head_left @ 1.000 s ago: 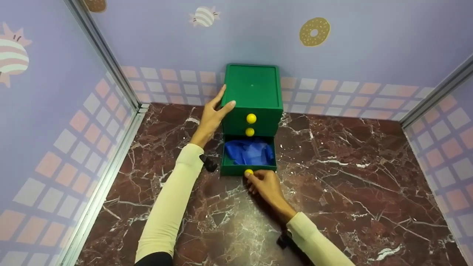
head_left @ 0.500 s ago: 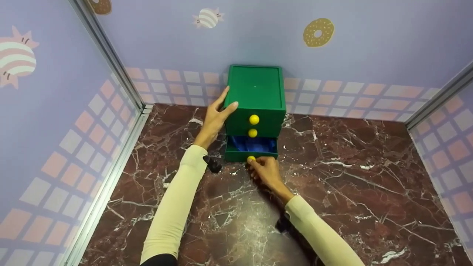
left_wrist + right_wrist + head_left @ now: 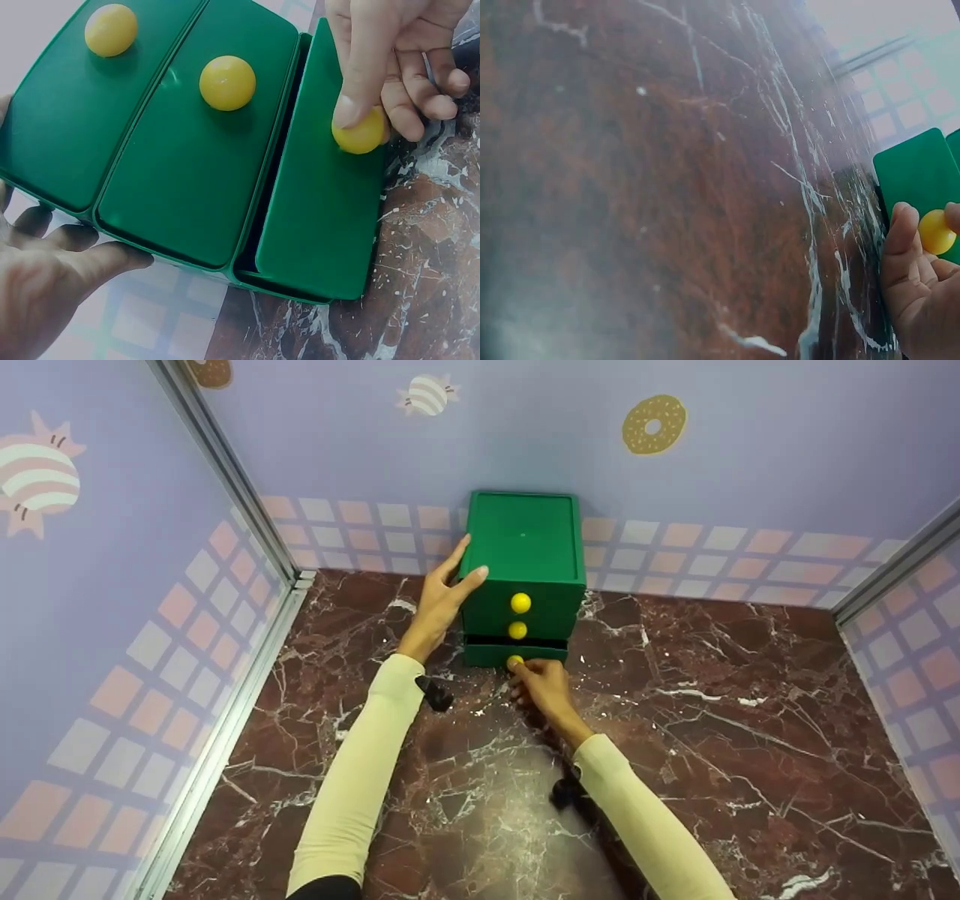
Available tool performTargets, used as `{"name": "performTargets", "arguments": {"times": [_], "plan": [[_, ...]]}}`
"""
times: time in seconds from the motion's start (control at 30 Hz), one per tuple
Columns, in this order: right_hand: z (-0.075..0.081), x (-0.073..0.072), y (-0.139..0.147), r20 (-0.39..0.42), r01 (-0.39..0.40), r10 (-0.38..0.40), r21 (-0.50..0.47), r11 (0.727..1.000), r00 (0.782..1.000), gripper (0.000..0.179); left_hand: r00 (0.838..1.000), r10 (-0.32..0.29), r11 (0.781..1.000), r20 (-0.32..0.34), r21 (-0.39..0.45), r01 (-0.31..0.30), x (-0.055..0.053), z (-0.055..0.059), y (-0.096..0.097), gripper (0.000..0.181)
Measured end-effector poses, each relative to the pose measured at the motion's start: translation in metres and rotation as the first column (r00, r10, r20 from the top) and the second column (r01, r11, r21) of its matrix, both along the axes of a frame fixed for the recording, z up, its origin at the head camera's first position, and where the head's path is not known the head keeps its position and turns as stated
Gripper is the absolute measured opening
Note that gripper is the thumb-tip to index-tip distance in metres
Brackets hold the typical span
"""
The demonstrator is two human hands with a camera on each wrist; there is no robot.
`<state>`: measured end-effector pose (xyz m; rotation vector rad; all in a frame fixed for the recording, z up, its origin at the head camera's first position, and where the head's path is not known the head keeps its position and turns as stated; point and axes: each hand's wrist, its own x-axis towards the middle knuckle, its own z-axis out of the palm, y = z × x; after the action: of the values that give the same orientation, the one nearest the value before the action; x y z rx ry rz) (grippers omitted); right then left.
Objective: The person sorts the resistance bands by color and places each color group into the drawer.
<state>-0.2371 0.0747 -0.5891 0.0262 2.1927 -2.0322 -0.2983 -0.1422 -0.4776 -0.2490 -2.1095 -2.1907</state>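
A small green drawer cabinet (image 3: 523,540) stands against the back wall, with three drawers and a round yellow knob on each. Its bottom drawer (image 3: 319,217) sticks out slightly, leaving a narrow dark gap above its front; the contents are hidden. My right hand (image 3: 547,690) pinches the bottom drawer's yellow knob (image 3: 358,139) between thumb and fingers. Against the cabinet's left side rests my left hand (image 3: 435,607), fingers extended along the side and thumb at the top front edge. The middle knob (image 3: 227,83) and the top knob (image 3: 111,30) are untouched, their drawers flush.
The cabinet stands on a dark red marbled surface (image 3: 712,750) with white veins and small white specks. A patterned lilac wall (image 3: 337,442) rises right behind it. Metal-framed side panels bound the space, with a rail (image 3: 225,690) along the left.
My right hand has pushed the bottom drawer inward, from well out to nearly closed. The blue cloth-like item inside has gone out of sight. My left hand has stayed at the cabinet's side.
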Motion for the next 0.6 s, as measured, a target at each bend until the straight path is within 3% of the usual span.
{"name": "performTargets", "arguments": {"times": [0.23, 0.4, 0.6], "plan": [[-0.001, -0.006, -0.002, 0.053, 0.015, -0.014, -0.024, 1.0, 0.999, 0.033, 1.0, 0.014, 1.0, -0.007, 0.018, -0.014, 0.0, -0.002, -0.001, 0.076], [-0.002, -0.013, -0.003, 0.015, 0.041, -0.042, 0.036, 0.998, 0.999, 0.033, 1.0, 0.001, 0.998, -0.007, 0.057, -0.001, 0.0, -0.003, 0.001, 0.075], [-0.007, -0.014, -0.007, -0.051, 0.084, -0.079, 0.099, 0.992, 0.996, 0.033, 1.0, 0.023, 1.0, -0.01, 0.014, -0.023, -0.001, -0.003, 0.002, 0.074]]}}
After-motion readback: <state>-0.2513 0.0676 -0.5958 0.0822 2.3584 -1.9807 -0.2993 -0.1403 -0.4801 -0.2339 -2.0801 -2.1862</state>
